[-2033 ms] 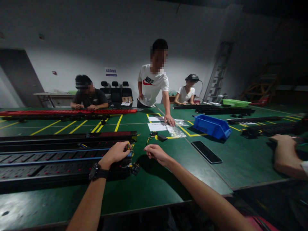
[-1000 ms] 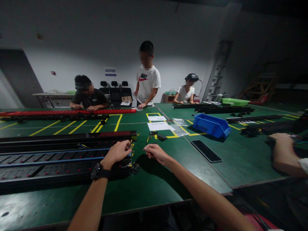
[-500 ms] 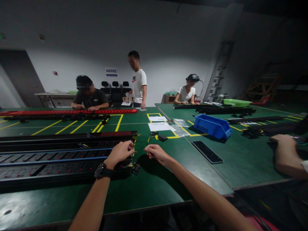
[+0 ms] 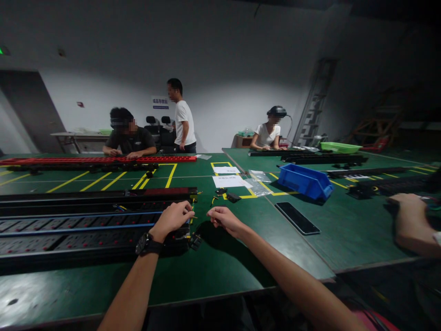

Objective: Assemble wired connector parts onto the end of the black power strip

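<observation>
My left hand [image 4: 173, 219], with a black watch on the wrist, rests on the right end of a long black power strip [image 4: 86, 232] and pinches thin wires there. My right hand [image 4: 223, 218] hovers just right of the strip's end, fingers pinched together on something too small to make out. A small black part [image 4: 195, 240] lies at the strip's end below both hands.
More long black strips [image 4: 96, 198] lie behind. A black phone [image 4: 296, 217], blue bin [image 4: 303, 181], papers [image 4: 229, 180] and plastic bags [image 4: 257, 186] sit on the green table [image 4: 213, 266]. A co-worker's arm [image 4: 411, 225] rests at right. Other people stand and sit at the far side.
The standing person in the white shirt has left the table's far edge and walked left toward the back. My hands have stayed at the strip's end, barely shifting.
</observation>
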Tool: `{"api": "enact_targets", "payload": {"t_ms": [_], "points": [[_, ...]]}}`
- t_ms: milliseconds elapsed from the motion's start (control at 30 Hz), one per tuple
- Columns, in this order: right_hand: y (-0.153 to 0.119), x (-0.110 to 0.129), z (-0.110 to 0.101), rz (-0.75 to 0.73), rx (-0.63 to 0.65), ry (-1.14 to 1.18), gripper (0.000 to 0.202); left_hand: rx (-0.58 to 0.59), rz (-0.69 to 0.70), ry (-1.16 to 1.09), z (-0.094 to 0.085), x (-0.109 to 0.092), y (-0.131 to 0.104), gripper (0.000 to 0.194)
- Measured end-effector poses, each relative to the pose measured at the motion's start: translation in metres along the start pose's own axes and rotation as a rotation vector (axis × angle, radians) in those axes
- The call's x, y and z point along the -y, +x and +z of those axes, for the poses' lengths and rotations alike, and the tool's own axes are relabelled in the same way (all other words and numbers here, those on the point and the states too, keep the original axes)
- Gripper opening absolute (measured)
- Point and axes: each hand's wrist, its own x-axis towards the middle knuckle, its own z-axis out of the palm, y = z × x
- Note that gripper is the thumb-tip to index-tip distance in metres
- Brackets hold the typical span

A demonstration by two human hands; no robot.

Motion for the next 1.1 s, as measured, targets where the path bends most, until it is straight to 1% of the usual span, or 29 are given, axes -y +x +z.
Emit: {"api": "enact_targets", "payload": {"t_ms": [167,367,533,667,767,1100], "points": [[0.000,-0.001,-0.001,-0.005,0.013,0.016,0.025,-0.087,-0.012,0.038,-0.005,-0.005,-0.003,0.033],[-0.001,0.000,0.000,-0.010,0.020,0.017,0.026,-0.058,-0.029,0.040,-0.006,-0.008,-0.005,0.035],[-0.002,0.000,-0.001,-0.004,0.019,0.004,0.027,-0.063,-0.087,0.060,-0.008,-0.014,-0.007,0.036],[-0.001,-0.001,-0.001,-0.011,0.022,0.008,0.029,-0.047,-0.020,0.059,-0.007,-0.013,-0.006,0.036],[0.001,-0.002,-0.001,-0.014,0.025,0.010,0.030,-0.054,-0.012,0.091,-0.006,-0.011,-0.006,0.036],[0.001,-0.005,-0.002,-0.027,0.036,0.005,0.028,-0.082,0.053,0.261,0.001,-0.015,-0.007,0.023]]}}
